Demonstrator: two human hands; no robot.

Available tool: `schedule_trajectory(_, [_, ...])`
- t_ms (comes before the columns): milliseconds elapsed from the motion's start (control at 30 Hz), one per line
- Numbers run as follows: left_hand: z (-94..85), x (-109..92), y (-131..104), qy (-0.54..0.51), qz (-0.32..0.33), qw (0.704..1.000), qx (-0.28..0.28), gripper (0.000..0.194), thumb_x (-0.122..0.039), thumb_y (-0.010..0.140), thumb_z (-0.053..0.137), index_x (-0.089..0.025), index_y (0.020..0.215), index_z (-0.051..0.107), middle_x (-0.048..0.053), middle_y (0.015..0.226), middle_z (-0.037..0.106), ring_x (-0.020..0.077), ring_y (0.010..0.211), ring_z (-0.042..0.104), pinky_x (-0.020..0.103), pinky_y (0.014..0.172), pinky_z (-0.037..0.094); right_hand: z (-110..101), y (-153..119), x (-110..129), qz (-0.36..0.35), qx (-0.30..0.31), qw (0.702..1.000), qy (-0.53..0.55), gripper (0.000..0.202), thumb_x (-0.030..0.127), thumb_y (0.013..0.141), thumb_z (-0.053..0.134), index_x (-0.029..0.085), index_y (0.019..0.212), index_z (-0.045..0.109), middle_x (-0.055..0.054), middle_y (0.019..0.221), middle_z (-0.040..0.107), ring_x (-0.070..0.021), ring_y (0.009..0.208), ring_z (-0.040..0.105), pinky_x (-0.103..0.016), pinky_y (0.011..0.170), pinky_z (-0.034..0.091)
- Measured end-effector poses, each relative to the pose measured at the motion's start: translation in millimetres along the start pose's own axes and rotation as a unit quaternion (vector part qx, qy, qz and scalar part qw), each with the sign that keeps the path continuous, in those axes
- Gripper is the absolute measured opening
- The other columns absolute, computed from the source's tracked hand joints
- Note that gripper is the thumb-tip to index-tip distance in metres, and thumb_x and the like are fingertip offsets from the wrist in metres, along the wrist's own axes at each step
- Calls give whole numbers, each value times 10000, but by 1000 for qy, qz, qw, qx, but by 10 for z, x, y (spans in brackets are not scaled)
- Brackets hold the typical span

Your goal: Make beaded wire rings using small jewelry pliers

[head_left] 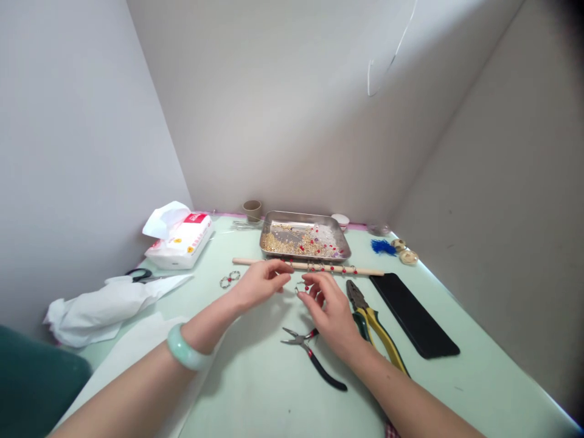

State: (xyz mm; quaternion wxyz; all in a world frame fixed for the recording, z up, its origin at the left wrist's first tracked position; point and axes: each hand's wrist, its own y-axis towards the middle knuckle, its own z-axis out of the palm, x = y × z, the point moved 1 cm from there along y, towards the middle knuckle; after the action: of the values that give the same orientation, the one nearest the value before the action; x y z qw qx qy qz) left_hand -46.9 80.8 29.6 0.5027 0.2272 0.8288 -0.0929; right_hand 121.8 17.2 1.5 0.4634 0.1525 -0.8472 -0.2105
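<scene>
Between the thumb and fingers of my right hand (329,307) is a small wire ring with a red bead (306,288). My left hand (262,283), with a pale green bangle on its wrist, hovers just left of it, thumb and fingers apart and nothing visible between them. Behind both hands lies a wooden dowel (301,266) carrying several wire rings with red beads. A beaded wire piece (229,280) of two loops joined at a red bead rests left of my left hand. Small black-handled pliers (298,339) lie below my hands, jaws parted.
A metal tray (304,256) of gold, red and clear beads stands behind the dowel. On the right are yellow-green pliers (383,334), a black phone-like slab (415,316) and blue thread (382,247). Leftward are a tissue pack (182,246), scissors (138,274) and white cloth (100,310).
</scene>
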Motion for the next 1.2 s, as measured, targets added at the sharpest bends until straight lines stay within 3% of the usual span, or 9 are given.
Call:
schedule_trajectory(67, [49, -106, -63, -109, -58, 991, 58, 282, -373, 832, 500, -151, 905, 659, 30, 702, 612, 147, 653, 567, 282, 650, 431, -14, -5, 39, -12, -10, 1000, 18, 200, 214, 868, 531, 202, 1068, 534, -56, 990, 545, -135, 714, 537, -275, 640, 459])
schedule_trajectory(233, [133, -175, -199, -300, -123, 945, 42, 270, -392, 755, 638, -134, 833, 656, 26, 758, 593, 92, 588, 515, 265, 623, 424, -24, -34, 99, -39, -30, 998, 26, 201, 211, 863, 540, 211, 1064, 532, -57, 1000, 542, -128, 687, 533, -284, 630, 465])
schedule_trajectory(367, [207, -114, -234, -419, -115, 899, 58, 236, -280, 698, 724, -145, 885, 678, 22, 786, 608, 66, 606, 516, 231, 624, 404, -23, -40, 120, -48, -14, 998, 28, 204, 196, 870, 527, 221, 1072, 540, -51, 999, 542, -127, 698, 526, -296, 666, 471])
schedule_trajectory(467, [245, -73, -234, -454, -113, 882, 59, 241, -195, 671, 738, -137, 899, 683, 26, 771, 621, 56, 585, 509, 216, 604, 391, -23, -34, 125, -45, 12, 998, 29, 194, 193, 870, 521, 226, 1058, 557, -46, 966, 549, -137, 715, 524, -307, 695, 475])
schedule_trajectory(633, [278, -26, -228, -483, -134, 863, 64, 258, -194, 686, 730, -128, 926, 664, 8, 742, 596, 13, 476, 405, 205, 546, 360, -22, -28, 108, -41, 37, 998, 36, 198, 176, 861, 525, 227, 1048, 568, -47, 963, 549, -144, 739, 531, -295, 685, 476])
schedule_trajectory(767, [291, -15, -243, -517, -134, 842, 76, 297, -299, 782, 648, -141, 1033, 638, 41, 814, 631, 17, 441, 378, 229, 562, 398, -27, -15, 92, -29, 38, 998, 41, 187, 170, 854, 531, 221, 1027, 578, -54, 978, 561, -155, 781, 539, -290, 671, 467])
schedule_trajectory(933, [264, -19, -261, -579, -134, 795, 119, 424, -468, 886, 442, -184, 1173, 567, 109, 1028, 656, 36, 423, 408, 293, 622, 455, -35, 18, 47, 39, 21, 995, 86, 145, 219, 845, 551, 211, 984, 593, -49, 949, 596, -160, 794, 570, -291, 683, 477])
schedule_trajectory(1067, [245, -37, -251, -610, -149, 766, 137, 508, -535, 880, 400, -160, 1190, 545, 143, 1071, 644, 128, 621, 590, 317, 694, 460, -35, 16, 19, 64, 31, 991, 113, 164, 230, 849, 542, 209, 1005, 586, -40, 911, 605, -158, 785, 584, -290, 684, 488])
schedule_trajectory(1200, [240, -42, -234, -617, -139, 764, 129, 504, -532, 878, 410, -158, 1185, 550, 142, 1075, 644, 198, 813, 643, 351, 793, 454, -58, 13, 19, 54, -8, 993, 107, 174, 251, 865, 538, 220, 1032, 577, -37, 919, 596, -148, 764, 572, -288, 689, 482])
